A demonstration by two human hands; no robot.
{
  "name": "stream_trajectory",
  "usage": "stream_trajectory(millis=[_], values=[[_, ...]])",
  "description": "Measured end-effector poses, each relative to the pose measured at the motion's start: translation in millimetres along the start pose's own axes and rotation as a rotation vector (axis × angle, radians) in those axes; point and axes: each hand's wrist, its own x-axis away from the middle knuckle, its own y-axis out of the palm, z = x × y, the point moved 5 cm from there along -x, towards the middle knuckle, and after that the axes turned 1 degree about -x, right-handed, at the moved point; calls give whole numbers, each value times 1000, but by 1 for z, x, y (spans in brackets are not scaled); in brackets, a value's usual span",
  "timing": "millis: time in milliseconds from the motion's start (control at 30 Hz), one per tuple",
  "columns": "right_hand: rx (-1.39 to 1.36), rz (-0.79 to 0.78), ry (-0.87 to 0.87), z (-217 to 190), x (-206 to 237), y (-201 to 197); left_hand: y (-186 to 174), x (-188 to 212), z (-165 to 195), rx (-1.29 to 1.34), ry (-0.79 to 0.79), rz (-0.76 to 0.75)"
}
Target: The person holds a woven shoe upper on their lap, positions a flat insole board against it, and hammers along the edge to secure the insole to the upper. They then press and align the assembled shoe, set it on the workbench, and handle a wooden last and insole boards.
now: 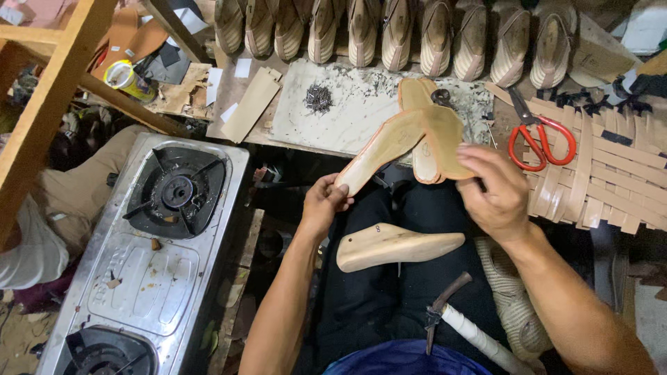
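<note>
Left hand (323,201) fingers closed around the narrow end of a tan insole (385,142), which runs up and right from the grip. Right hand (495,191) fingers curled over the lower edge of a small stack of tan insoles (441,132), pinching them; the held insole overlaps this stack near its wide end. Both hands are raised over the lap. Below the fingers, a wooden shoe form (396,246) lies across the dark trousers (375,298), between the 2 forearms. Lower, by the right forearm, a tool with a white-wrapped handle (458,319) rests on the lap. Just right of the right hand, red-handled scissors (542,135) lie on tan strips (597,180). Above the fingers, a white slab (347,111) with a pile of small nails (318,97) on the counter, then a row of striped shoes (396,31). Far left of the left hand, a steel gas stove (153,257).
</note>
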Motion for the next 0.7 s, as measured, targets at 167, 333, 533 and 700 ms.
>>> stream_trajectory(millis=[167, 333, 533, 700], values=[[2, 137, 47, 1, 5, -32, -6, 5, -12, 348, 26, 122], [7, 118, 2, -25, 3, -40, 2, -19, 0, 477, 36, 138], [35, 114, 2, -51, 7, -51, 32, -11, 24, 320, 13, -72], [178, 82, 38, -68, 35, -70, 36, 92, 67, -718, 620, 176]])
